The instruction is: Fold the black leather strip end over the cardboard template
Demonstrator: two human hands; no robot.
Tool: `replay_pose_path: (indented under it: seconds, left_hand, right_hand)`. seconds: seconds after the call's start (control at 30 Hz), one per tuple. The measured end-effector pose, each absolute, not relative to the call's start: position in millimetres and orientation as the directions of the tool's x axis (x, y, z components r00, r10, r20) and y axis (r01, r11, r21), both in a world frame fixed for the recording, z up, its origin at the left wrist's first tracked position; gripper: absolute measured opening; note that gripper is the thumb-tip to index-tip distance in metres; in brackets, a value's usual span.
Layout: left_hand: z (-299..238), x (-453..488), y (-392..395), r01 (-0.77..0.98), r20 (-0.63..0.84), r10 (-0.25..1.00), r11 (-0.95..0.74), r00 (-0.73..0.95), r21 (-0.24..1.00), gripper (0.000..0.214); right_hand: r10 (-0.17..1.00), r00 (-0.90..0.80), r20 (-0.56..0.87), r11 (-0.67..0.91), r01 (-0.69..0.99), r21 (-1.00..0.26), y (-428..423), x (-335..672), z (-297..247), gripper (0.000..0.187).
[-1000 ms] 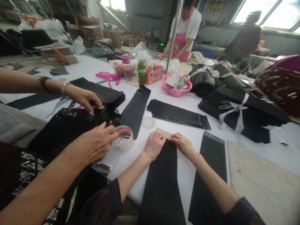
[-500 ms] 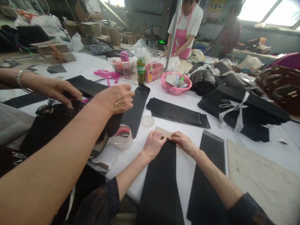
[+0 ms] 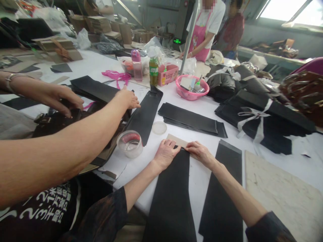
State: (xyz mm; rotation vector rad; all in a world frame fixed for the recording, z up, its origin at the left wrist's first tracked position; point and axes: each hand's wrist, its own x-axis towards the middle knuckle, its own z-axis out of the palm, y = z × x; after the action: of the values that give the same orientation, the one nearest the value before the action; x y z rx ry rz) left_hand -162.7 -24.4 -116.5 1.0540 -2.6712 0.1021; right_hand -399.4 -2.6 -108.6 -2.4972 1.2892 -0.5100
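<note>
A long black strip of leather-like material (image 3: 173, 195) runs from the table's near edge up to both hands. My left hand (image 3: 167, 153) pinches the left corner of its far end, fingers closed. At the right corner, my right hand (image 3: 200, 154) grips the same end between thumb and fingertips. Under this end lies a beige board (image 3: 174, 138), partly covered by the hands. Right of the strip is another black strip (image 3: 223, 181), partly behind my right forearm. A clear plastic tub (image 3: 130, 144) stands left of my hands, with a round clear lid (image 3: 159, 128) beyond.
A co-worker's arms (image 3: 75, 148) reach in from the left over a black bag (image 3: 60, 122). Stacked black strips (image 3: 189, 117) lie ahead, near a pink basin (image 3: 191, 88). A tied black bundle (image 3: 262, 117) and a pale slab (image 3: 280, 188) are at right.
My hands stay at the strip's far end, my right fingers shifting slightly along it. The co-worker's near arm has drawn lower and left, and the black bag has shifted.
</note>
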Motion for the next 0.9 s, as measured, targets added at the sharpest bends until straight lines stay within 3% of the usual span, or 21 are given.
replay_pose_path:
  seconds: [0.27,0.6,0.9]
  left_hand:
    - [-119.0,-164.4,-24.2,-0.677,0.293,-0.651,0.736,-0.7,0.018,0.032]
    - [-116.8,-166.9,-23.3,-0.657,0.283,-0.636,0.753,-0.718,0.026,0.036]
    - [-119.6,-167.5,-23.0,-0.672,0.276,-0.653,0.74,-0.705,0.032,0.036]
  right_hand:
    - [-0.829,0.51,0.23,-0.559,-0.734,-0.387,-2.7,-400.4,-113.2,0.024]
    - [-0.832,0.528,0.172,-0.554,-0.766,-0.327,4.1,-401.5,-112.1,0.025]
    - [-0.905,0.407,0.124,-0.425,-0.849,-0.315,22.2,-407.8,-111.0,0.029]
